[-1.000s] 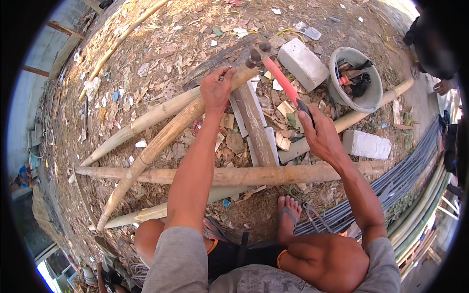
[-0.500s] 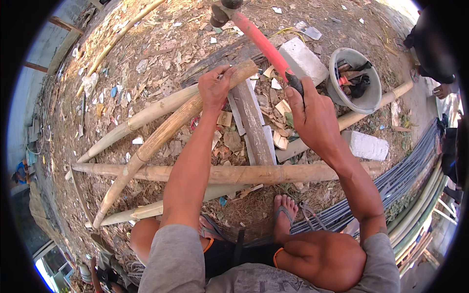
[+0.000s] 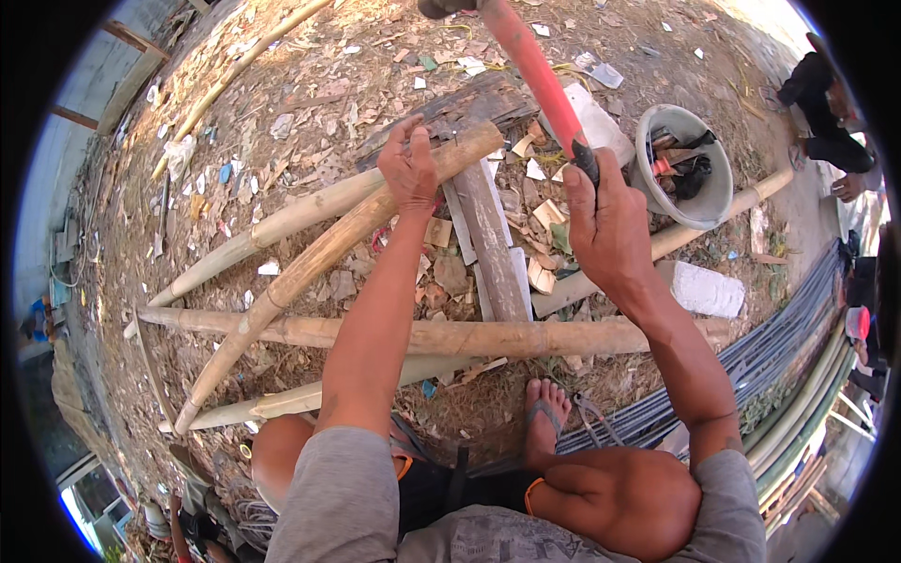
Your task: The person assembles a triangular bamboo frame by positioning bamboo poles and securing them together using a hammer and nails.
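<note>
My right hand [image 3: 608, 220] is wrapped round the black grip of a hammer [image 3: 535, 66] with a red shaft. The hammer is raised, and its dark head is partly cut off at the top of the view. My left hand [image 3: 410, 171] rests on the upper end of a slanting bamboo pole [image 3: 308, 265], thumb and fingers lifted and apart. That pole's end lies over a worn wooden board [image 3: 496, 249]. A paler bamboo pole [image 3: 314, 208] runs beside it, while another bamboo pole [image 3: 460, 337] lies crosswise nearer me.
A grey bucket [image 3: 645, 141] of tools stands at the right, near a pale block [image 3: 591, 117] and a white block [image 3: 706, 288]. Dark rods [image 3: 676, 375] are bundled at the lower right. Another person [image 3: 821, 113] is at the far right. Leaves and scraps litter the ground.
The hammer has risen, moving its head farther up and partly out of view. My left fingers have loosened from the pole. My right hand has shifted slightly right.
</note>
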`<state>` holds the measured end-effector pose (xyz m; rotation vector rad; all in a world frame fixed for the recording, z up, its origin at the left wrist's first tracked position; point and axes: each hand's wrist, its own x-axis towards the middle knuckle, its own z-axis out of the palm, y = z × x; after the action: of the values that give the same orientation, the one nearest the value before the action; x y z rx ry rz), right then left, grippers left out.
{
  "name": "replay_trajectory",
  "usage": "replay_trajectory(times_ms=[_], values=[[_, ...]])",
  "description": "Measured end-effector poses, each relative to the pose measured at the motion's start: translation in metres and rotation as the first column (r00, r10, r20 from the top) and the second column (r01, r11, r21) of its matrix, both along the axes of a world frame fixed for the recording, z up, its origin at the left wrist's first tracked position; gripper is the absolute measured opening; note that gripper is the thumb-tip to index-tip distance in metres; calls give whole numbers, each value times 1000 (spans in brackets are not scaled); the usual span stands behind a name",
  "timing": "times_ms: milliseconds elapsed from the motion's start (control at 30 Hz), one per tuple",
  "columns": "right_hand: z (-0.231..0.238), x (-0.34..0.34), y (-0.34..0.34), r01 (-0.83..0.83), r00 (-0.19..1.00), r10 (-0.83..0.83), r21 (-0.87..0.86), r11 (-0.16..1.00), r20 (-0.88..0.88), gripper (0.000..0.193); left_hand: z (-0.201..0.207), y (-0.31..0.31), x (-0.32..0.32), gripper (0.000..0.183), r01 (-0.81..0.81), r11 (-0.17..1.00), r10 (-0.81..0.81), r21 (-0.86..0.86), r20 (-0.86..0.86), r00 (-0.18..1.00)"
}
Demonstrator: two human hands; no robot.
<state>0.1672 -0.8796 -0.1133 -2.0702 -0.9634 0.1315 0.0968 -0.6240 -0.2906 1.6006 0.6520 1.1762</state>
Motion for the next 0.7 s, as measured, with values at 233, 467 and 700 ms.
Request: replay_trajectory(times_ms=[233,467,700], values=[[-39,4,-4,-74,997,74,-301,951,-10,34,1,-3,-3,34,-52,998,51,-44,-17,999],[-36,-15,-6,59,997,-51,142,988,-61,29,6,-6,3,32,-36,996,36,-86,-1,999],[-17,-8,6,-178,983,153,-317,932,-101,36,0,-9,-5,37,-102,993,97,-59,-88,991]])
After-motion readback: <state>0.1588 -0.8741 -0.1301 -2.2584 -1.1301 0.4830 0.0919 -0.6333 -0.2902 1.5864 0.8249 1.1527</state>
